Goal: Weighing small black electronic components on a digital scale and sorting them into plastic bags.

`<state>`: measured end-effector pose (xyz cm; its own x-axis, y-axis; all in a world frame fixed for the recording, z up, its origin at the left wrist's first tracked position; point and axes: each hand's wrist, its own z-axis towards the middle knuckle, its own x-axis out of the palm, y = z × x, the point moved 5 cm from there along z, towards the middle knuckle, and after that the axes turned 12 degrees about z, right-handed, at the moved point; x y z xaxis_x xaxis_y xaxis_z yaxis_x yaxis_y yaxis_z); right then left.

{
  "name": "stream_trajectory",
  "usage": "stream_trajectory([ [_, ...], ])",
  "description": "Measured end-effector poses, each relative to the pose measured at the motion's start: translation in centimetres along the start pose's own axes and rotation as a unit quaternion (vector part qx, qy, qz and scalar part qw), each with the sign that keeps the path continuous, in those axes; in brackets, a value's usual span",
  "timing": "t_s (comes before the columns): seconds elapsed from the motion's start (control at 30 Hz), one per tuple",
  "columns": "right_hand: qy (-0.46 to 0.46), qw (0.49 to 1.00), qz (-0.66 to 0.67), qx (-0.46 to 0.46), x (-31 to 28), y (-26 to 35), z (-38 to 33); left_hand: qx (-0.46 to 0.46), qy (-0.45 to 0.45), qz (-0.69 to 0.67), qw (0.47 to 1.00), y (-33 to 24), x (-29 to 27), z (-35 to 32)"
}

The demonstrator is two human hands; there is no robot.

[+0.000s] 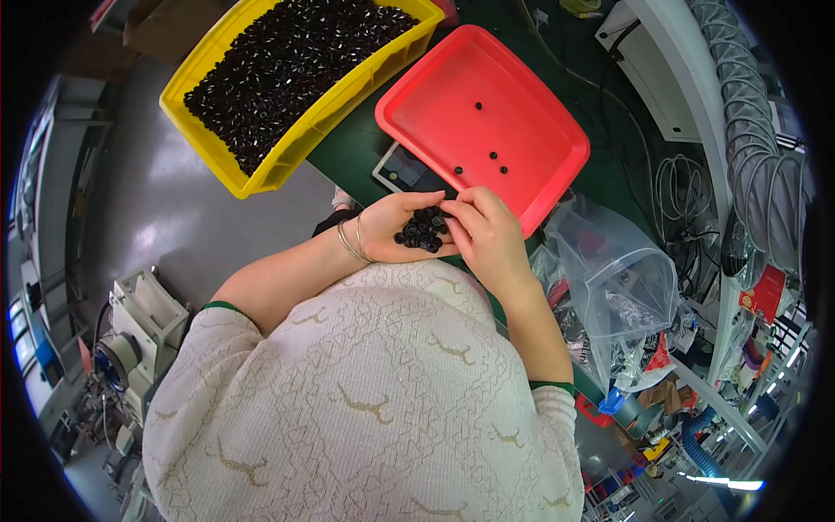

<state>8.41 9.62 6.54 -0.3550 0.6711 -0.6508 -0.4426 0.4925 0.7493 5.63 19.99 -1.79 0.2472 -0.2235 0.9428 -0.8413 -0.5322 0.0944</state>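
My left hand (389, 228) lies palm up in front of my body, cupped round a heap of small black round parts (424, 230). My right hand (489, 233) comes over the heap from the right, thumb and fingers pinched together at its edge. Whatever sits between those fingertips is too small and covered to make out. Just beyond my hands a shallow red tray (522, 104) rests at a slant, with several black parts (493, 156) scattered on its bottom. Farther left stands a long yellow bin (326, 124), filled with a mass of similar black pieces (291, 70).
A small device with a dark panel (409, 171), perhaps a scale, shows partly under the red tray on the green tabletop (352, 152). Clear plastic bags (613, 278) crowd the right side. Beyond them are coiled cables (683, 187) and a grey flexible duct (750, 130).
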Motion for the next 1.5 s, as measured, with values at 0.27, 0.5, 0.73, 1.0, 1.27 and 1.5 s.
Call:
stream_trajectory([
  [0.27,-0.034,0.996,0.082,0.014,-1.2,-1.2,1.1,0.013,0.159,-0.045,0.986,-0.8,0.8,0.1],
  [0.5,-0.157,0.976,0.023,0.15,-2.7,-11.4,2.1,0.014,0.056,0.054,0.997,-1.1,1.3,0.1],
  [0.73,-0.17,0.977,0.034,0.121,-3.5,-4.0,2.1,0.033,0.049,0.048,0.997,-1.3,1.1,0.0],
  [1.0,-0.001,0.999,-0.031,0.038,0.0,0.9,-0.2,-0.006,-0.001,0.03,1.0,-0.6,-0.4,0.5],
  [1.27,-0.024,0.997,-0.067,0.018,0.5,1.1,-0.4,-0.009,-0.01,0.047,0.999,-0.4,-0.6,0.5],
  [1.5,-0.03,0.999,-0.042,0.007,0.6,0.5,-0.2,-0.002,-0.004,0.029,1.0,-0.4,-1.4,0.5],
])
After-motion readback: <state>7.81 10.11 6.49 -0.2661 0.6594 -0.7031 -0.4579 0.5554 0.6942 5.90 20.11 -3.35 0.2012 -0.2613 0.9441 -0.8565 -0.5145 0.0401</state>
